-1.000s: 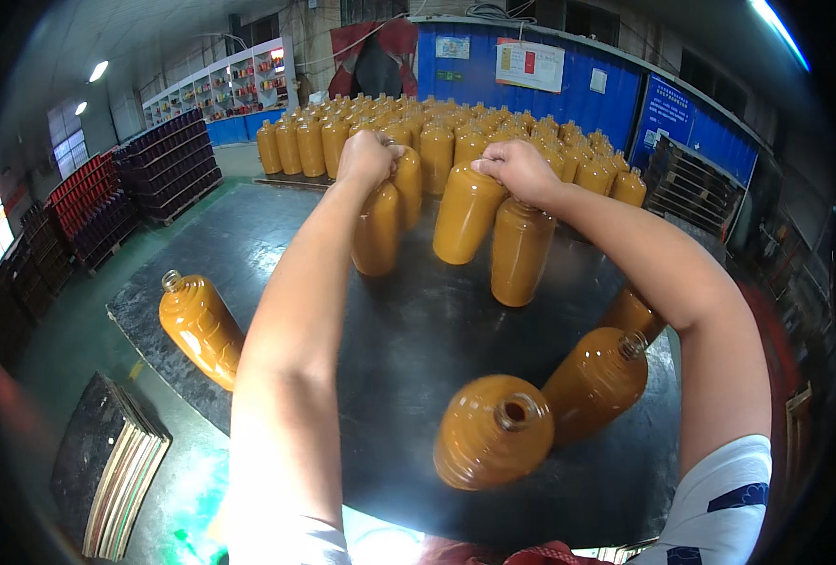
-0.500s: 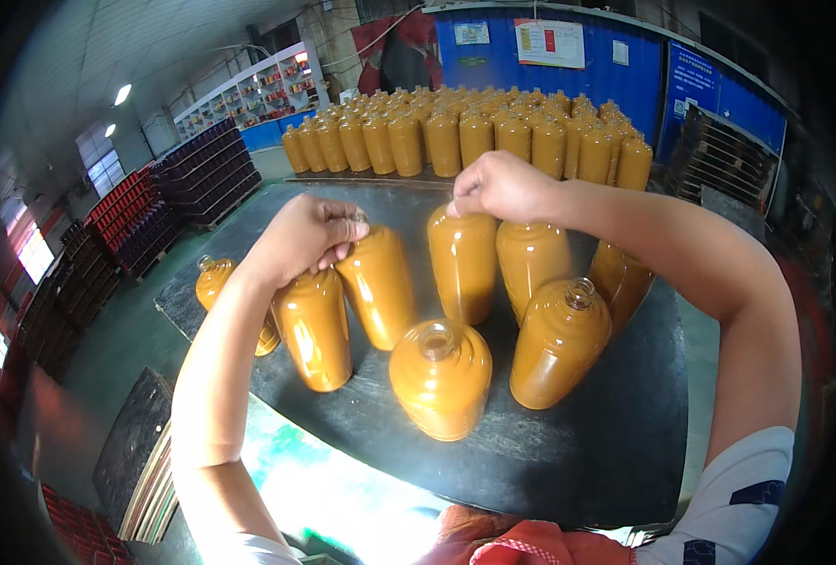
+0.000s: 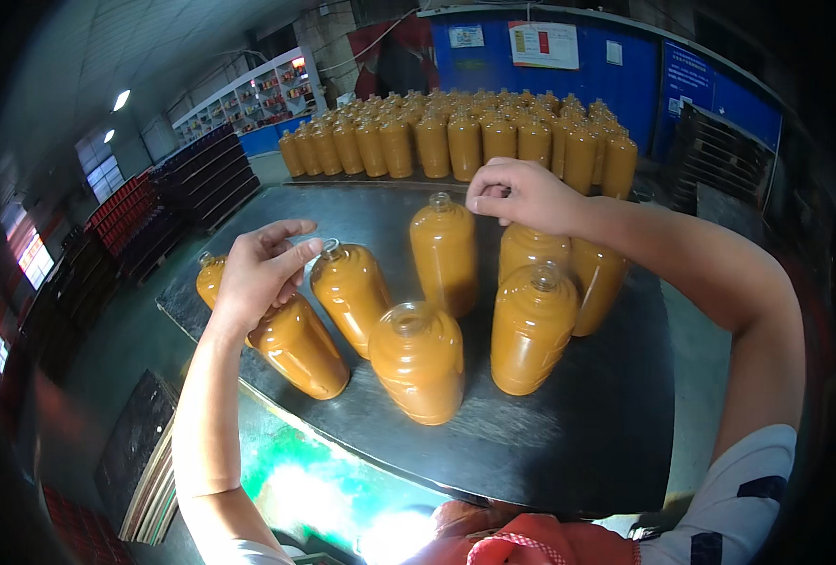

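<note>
My left hand (image 3: 265,275) has its thumb and forefinger apart beside the neck of an amber-coloured glass bottle (image 3: 354,297). Under that hand slants another such bottle (image 3: 303,350), its neck hidden by my fingers. My right hand (image 3: 526,196) hovers with curled fingers just right of the neck of an upright bottle (image 3: 443,256), apart from it; nothing shows in the fingers. Below the right hand stands a bottle (image 3: 531,250) whose neck is covered. Nearer me are an open-necked bottle (image 3: 418,367) in the middle and one (image 3: 534,330) to its right.
These bottles stand on a dark tabletop (image 3: 578,443). One more (image 3: 599,282) is at the right, another (image 3: 210,278) at the left edge. Rows of similar bottles (image 3: 465,141) fill the far side. Stacked crates (image 3: 206,174) stand at the left, wooden racks (image 3: 724,155) at the right.
Both hands have come off the bottle necks they were pinching. My left hand has shifted left and down and its fingers have spread; the right has moved slightly right. The view has shifted a little.
</note>
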